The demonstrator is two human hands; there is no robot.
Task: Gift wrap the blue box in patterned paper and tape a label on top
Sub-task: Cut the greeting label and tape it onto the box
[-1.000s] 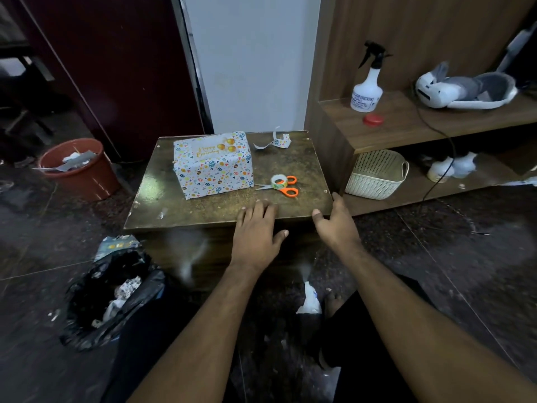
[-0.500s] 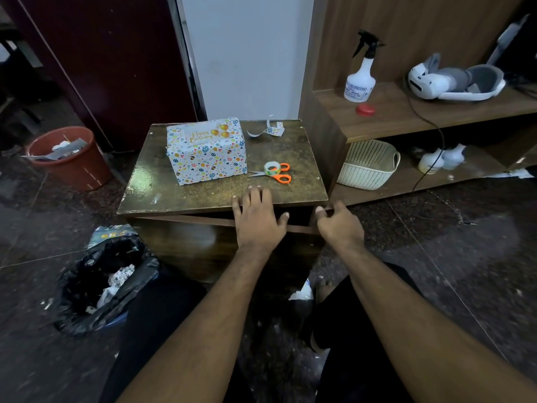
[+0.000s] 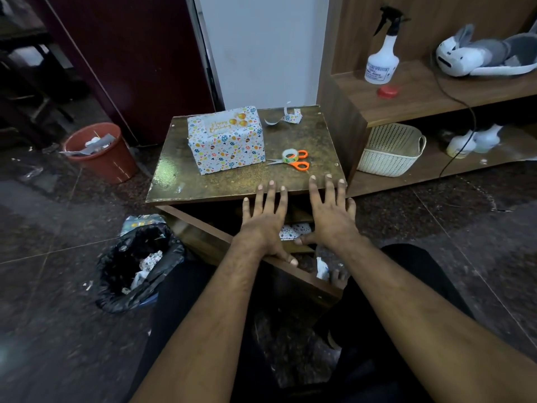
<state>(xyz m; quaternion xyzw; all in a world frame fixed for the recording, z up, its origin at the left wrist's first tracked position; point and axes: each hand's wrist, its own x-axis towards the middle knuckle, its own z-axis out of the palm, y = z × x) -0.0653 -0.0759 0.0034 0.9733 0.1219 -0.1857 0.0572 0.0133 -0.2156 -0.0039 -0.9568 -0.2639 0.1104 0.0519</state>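
Note:
The box [image 3: 228, 145] stands on the small brown table [image 3: 203, 184], covered in white patterned paper, with a "Happy Birthday" label [image 3: 225, 123] on its top. Orange-handled scissors [image 3: 295, 161] and a tape roll [image 3: 290, 155] lie to its right. A curled paper scrap [image 3: 286, 117] sits at the table's back edge. My left hand [image 3: 266, 219] and my right hand [image 3: 331, 216] hover side by side, fingers spread and straight, over the table's front edge and an open drawer [image 3: 220, 237]. Neither hand holds anything. Patterned paper [image 3: 295, 230] shows inside the drawer between my hands.
A black bin bag [image 3: 139, 266] with paper scraps sits on the floor at left, a red bucket [image 3: 100, 152] behind it. Right of the table is a wooden shelf [image 3: 421, 94] with a spray bottle [image 3: 382, 58], a headset [image 3: 476, 55] and a white basket [image 3: 389, 148].
The drawer under the tabletop has slid out toward me. Both hands left the table's front edge and now hover open above the drawer, the right one uncurled from the drawer front.

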